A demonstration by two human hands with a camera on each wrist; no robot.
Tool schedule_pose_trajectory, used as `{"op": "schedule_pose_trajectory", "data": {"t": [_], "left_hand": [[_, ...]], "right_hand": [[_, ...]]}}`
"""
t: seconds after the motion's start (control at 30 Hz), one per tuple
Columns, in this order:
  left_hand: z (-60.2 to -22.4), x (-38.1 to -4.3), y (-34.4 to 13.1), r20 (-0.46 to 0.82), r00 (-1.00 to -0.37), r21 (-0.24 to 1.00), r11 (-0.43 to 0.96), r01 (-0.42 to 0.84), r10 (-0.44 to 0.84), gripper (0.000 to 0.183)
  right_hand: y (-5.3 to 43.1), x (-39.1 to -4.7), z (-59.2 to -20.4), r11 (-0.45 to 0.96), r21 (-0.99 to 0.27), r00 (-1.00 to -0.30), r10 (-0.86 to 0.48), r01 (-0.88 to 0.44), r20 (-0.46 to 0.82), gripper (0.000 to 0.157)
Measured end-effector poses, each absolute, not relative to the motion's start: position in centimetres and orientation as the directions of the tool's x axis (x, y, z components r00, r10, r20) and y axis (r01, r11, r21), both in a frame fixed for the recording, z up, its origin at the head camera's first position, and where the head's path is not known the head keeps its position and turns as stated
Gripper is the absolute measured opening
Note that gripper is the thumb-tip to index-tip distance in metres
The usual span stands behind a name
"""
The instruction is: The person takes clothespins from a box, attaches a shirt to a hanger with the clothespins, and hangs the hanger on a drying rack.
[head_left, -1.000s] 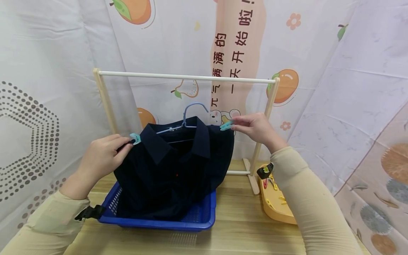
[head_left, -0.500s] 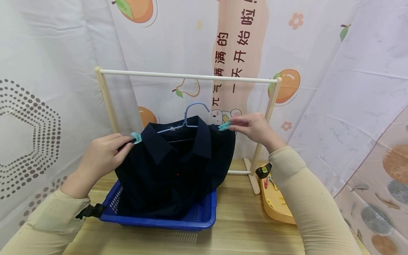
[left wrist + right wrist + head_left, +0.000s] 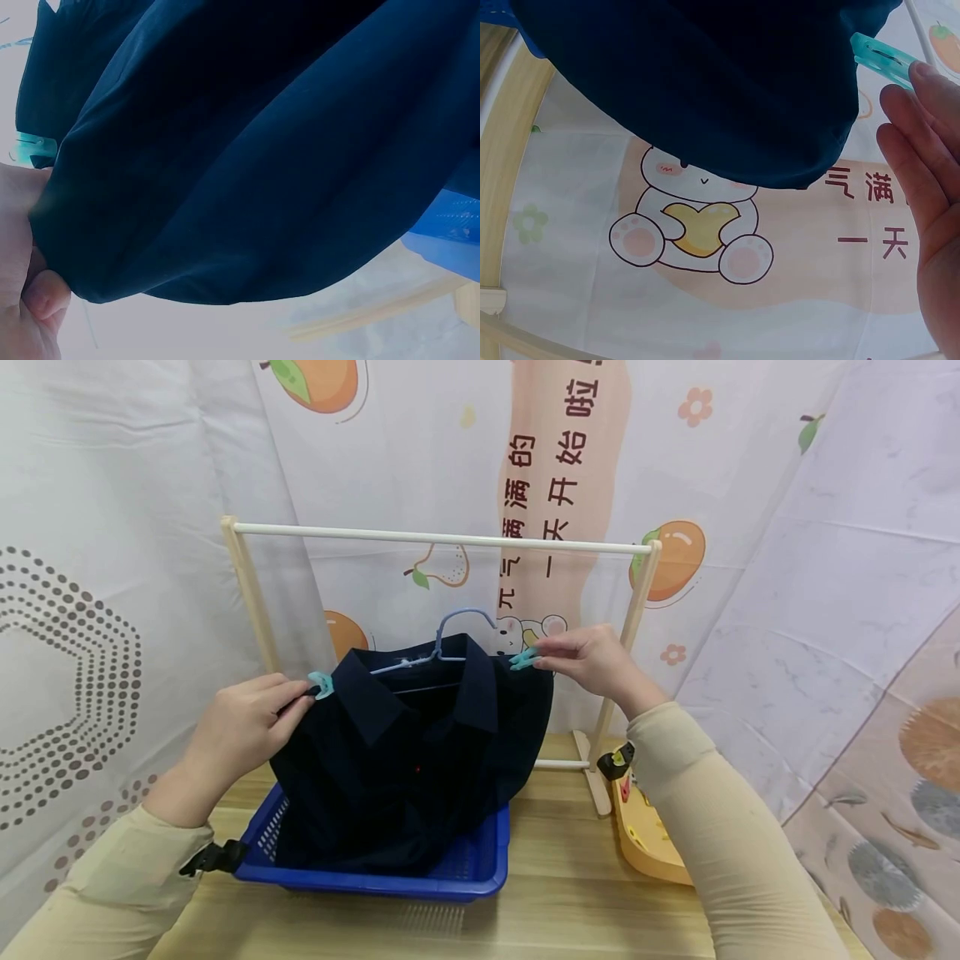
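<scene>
Pinched between thumb and fingers, dark cloth at one shoulder of a navy shirt [image 3: 382, 777] is held by the left hand [image 3: 243, 718], just beside a teal clothespin [image 3: 321, 684] set on that shoulder toward the collar. Thumb and fingertips of the right hand [image 3: 592, 664] squeeze the tail of a second teal clothespin [image 3: 883, 58], whose other end meets the cloth at the opposite shoulder; whether it bites the fabric I cannot tell. Both arms wear cream sleeves [image 3: 720, 810] with black straps [image 3: 217, 857] near the cuffs. Nearest on the wooden table [image 3: 562, 877] is a blue basket [image 3: 375, 885], and the shirt's lower part lies bunched inside it while the collar rises above. A light-blue hanger [image 3: 439, 643] sits within the collar, hook upward, below the rack's white bar. To the right, partly hidden by the forearm, a yellow tray [image 3: 652, 860] holds small colored clips. Behind the shirt stands the drying rack [image 3: 442, 538], and farthest back hangs a printed curtain [image 3: 412, 452] with fruit and lettering.
</scene>
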State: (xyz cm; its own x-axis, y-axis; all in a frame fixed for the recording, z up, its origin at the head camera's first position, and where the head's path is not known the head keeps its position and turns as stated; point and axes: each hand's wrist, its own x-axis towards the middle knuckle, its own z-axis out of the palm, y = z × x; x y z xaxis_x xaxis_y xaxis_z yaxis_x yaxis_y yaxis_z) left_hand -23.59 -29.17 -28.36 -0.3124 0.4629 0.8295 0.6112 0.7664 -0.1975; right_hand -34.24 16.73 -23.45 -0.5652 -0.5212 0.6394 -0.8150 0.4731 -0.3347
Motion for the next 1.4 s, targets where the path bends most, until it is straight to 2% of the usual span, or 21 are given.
{"op": "schedule_pose_trajectory", "data": {"t": [0.27,0.5,0.73,0.97,1.23,1.4], "left_hand": [[-28.5,-23.63,-29.1,0.828,-0.313,-0.201,0.767,0.609,0.465,0.021],[-28.63,-23.69,-28.85,0.818,-0.321,-0.203,0.762,0.615,0.477,0.02],[-28.67,-23.76,-28.86,0.819,-0.322,-0.201,0.764,0.613,0.475,0.02],[-28.59,-23.71,-28.82,0.817,-0.329,-0.195,0.764,0.615,0.473,0.02],[-28.58,-23.64,-28.9,0.82,-0.322,-0.199,0.762,0.616,0.474,0.02],[-28.56,-23.68,-28.95,0.821,-0.316,-0.201,0.759,0.62,0.476,0.02]], "right_hand": [[16.4,-34.27,-23.62,0.447,-0.33,-0.543,-0.532,-0.832,0.649,0.014],[15.88,-34.54,-23.96,0.441,-0.243,-0.485,-0.597,-0.864,0.639,0.014],[16.02,-34.56,-24.06,0.436,-0.289,-0.512,-0.581,-0.852,0.632,0.017],[15.83,-34.48,-23.93,0.458,-0.253,-0.504,-0.587,-0.852,0.634,0.017],[16.22,-34.46,-23.92,0.482,-0.332,-0.578,-0.569,-0.811,0.584,0.019],[16.28,-34.4,-23.8,0.481,-0.336,-0.581,-0.572,-0.81,0.579,0.021]]}}
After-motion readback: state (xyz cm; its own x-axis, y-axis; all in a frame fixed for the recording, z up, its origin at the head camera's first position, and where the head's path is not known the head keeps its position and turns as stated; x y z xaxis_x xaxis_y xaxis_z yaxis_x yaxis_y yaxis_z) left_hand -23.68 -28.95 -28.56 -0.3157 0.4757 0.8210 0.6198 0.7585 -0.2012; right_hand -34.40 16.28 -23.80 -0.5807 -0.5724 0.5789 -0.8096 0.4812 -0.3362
